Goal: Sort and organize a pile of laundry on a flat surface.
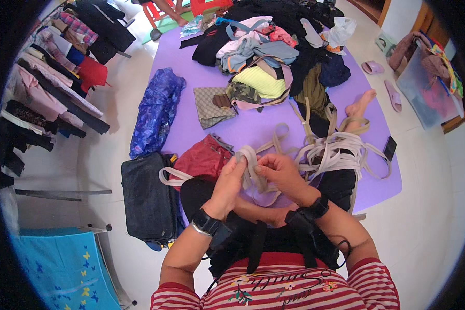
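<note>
My left hand (229,179) holds a folded length of pale beige webbing strap (251,164) between thumb and fingers. Thumb and forefinger of my right hand (281,172) pinch the same strap from the other side. Lower loops of it hang over the purple mat. To the right, a loose heap of similar webbing (333,149) lies across a black-trousered leg. Tan strap (305,116) trails forward out of this heap. A dark red fabric bag (201,161) rests just left of my left hand, with a pale strap loop (174,176) at its lower side.
A black bag (149,197) and a blue plastic bundle (157,112) line the left of the purple mat (252,128). Ahead lie a patterned pouch (213,106) and piled clothes and bags (255,50). A phone (390,148) and a bare foot (360,104) are right; another person's legs (170,11) show at top.
</note>
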A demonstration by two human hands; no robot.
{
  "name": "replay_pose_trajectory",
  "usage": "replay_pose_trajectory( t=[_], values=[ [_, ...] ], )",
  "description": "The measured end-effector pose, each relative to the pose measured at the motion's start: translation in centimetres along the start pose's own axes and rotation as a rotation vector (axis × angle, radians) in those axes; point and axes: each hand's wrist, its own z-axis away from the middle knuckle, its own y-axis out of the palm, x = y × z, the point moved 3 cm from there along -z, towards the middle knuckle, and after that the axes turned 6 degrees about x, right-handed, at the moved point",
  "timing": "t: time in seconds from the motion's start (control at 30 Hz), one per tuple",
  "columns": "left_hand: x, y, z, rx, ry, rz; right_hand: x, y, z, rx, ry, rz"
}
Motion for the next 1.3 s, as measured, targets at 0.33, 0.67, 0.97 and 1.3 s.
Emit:
replay_pose_trajectory(
  t=[0.33, 0.67, 0.97, 1.3],
  values=[
    [2.4, 0.8, 0.0, -0.015, 0.132, -0.064, -1.6, 1.0, -0.9, -0.077, -0.047, -0.037],
    [-0.6, -2.3, 0.8, -0.115, 0.267, 0.453, -4.0, 1.6, 0.4, 0.095, 0.086, -0.021],
    [-5.1, -4.0, 2.1, -0.186, 0.425, 0.328, 4.1, 3.0, 2.2, 0.153, -0.584, 0.848],
    [-2.9, 1.1, 3.1, -0.036, -0.004, -0.042, 8.3, 2.8, -0.3, 0.058, -0.512, 1.014]
  ],
)
